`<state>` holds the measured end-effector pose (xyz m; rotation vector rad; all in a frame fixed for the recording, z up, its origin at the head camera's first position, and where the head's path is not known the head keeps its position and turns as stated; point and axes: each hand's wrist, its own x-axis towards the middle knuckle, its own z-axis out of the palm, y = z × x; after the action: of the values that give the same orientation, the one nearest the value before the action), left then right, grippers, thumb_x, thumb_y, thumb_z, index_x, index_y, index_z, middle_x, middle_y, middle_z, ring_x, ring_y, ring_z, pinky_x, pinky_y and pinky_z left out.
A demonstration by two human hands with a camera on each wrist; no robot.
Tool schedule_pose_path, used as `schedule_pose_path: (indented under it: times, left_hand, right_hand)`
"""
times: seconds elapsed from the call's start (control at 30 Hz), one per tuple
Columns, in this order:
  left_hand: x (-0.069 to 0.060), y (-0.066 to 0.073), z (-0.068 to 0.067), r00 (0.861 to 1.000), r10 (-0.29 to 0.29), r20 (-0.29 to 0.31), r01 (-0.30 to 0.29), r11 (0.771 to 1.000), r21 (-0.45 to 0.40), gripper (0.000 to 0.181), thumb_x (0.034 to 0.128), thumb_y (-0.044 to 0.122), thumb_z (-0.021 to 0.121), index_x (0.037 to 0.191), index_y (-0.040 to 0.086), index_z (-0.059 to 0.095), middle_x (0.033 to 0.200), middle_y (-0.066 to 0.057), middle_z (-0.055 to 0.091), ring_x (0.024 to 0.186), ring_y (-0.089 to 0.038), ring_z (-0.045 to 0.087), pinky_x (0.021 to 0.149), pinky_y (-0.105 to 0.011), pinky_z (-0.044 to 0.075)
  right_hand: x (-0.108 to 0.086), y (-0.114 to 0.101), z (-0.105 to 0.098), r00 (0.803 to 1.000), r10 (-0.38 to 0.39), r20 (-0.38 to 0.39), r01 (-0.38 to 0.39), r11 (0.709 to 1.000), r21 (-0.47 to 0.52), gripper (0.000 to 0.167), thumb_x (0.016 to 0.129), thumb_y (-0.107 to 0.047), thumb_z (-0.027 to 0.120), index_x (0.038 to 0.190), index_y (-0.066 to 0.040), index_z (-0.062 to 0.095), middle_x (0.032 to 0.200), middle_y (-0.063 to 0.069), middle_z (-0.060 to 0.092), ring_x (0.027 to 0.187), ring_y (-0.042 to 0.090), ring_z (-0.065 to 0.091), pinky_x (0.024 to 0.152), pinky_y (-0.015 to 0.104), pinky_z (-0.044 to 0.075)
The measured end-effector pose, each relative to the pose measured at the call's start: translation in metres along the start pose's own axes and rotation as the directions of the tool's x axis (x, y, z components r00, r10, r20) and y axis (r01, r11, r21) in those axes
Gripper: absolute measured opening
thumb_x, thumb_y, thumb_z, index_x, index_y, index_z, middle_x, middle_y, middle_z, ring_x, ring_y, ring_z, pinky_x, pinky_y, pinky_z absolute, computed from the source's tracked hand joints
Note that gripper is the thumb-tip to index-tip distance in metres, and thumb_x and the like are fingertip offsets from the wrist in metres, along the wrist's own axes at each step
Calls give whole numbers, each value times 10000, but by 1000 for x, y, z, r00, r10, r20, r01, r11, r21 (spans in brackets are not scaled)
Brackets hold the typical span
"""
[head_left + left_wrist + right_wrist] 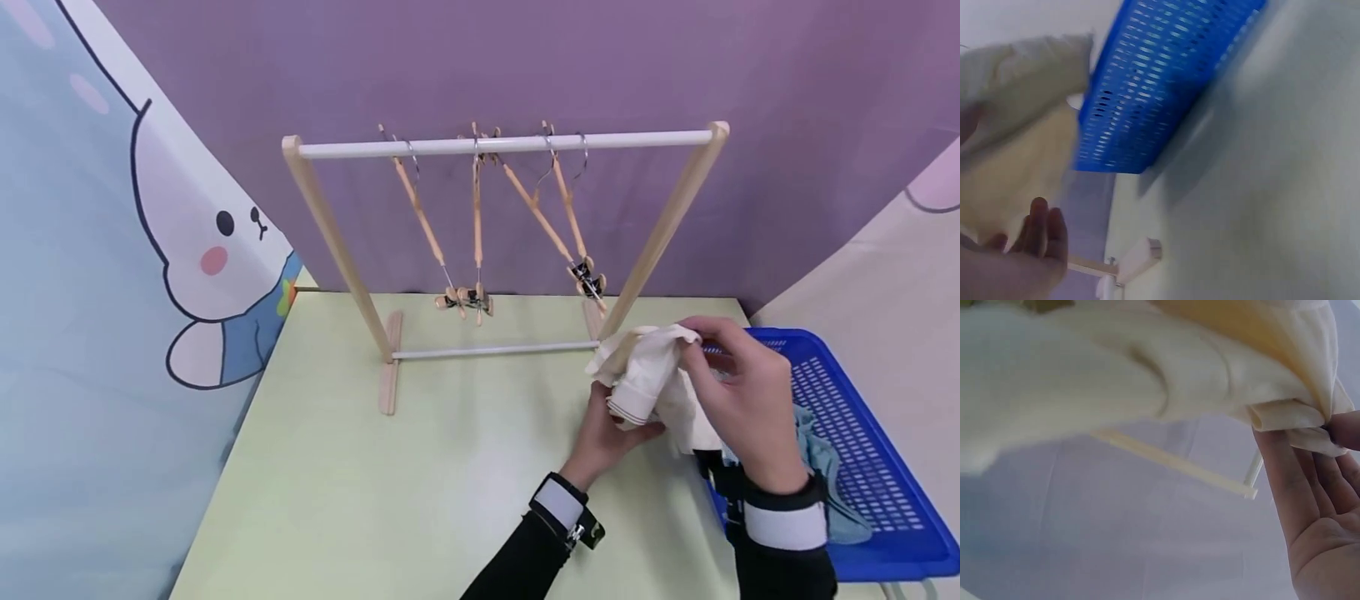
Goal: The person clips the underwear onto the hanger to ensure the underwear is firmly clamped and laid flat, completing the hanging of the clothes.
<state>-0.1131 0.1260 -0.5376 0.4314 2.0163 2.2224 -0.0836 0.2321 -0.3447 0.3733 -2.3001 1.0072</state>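
A cream cloth (648,375), bunched and folded with a dark-lined hem, hangs over the table beside the rack. My right hand (738,383) pinches its upper edge between thumb and fingers; the right wrist view shows the gathered cloth (1210,381) at those fingertips. Just below it is my left hand (607,437), with fingers and thumb spread to either side of the lower hem. In the left wrist view the left hand's fingers (1038,234) look loosely extended beside the cloth; whether they touch it is unclear.
A wooden rack with a white rail (337,150) stands behind the hands. Several small clip hangers (477,208) hang from it. At the right, a blue perforated basket (885,467) holds a blue-green cloth (821,458). The pale green tabletop (360,500) extends to the left.
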Motion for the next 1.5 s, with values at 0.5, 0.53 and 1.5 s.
schedule_pose_path:
  times: [0.5,0.53,1.5]
  left_hand:
    - [-11,5,-48,982,-178,-59,187,950,251,414,808,334,830,1144,159,664,1009,43,713,875,-37,641,834,-242,510]
    - [-8,6,-58,983,-171,-64,183,940,289,393,789,339,844,1093,151,682,975,49,709,845,-30,626,819,-244,509]
    - [-5,133,-142,914,123,385,-404,242,882,248,767,41,818,891,230,717,1089,83,695,1040,-115,576,900,-278,445]
  right_hand:
    - [-1,14,2,999,36,-31,-39,994,-104,205,921,-15,659,1121,5,695,999,210,719,836,-256,481,757,-20,382]
    - [-1,18,0,998,57,-32,-61,990,-126,205,929,-34,654,1128,-1,693,997,210,718,823,-261,462,752,-27,365]
    - [-33,55,90,819,-75,569,99,995,-12,1160,686,-236,928,1558,-17,195,1548,265,302,1386,477,289,1055,652,301]
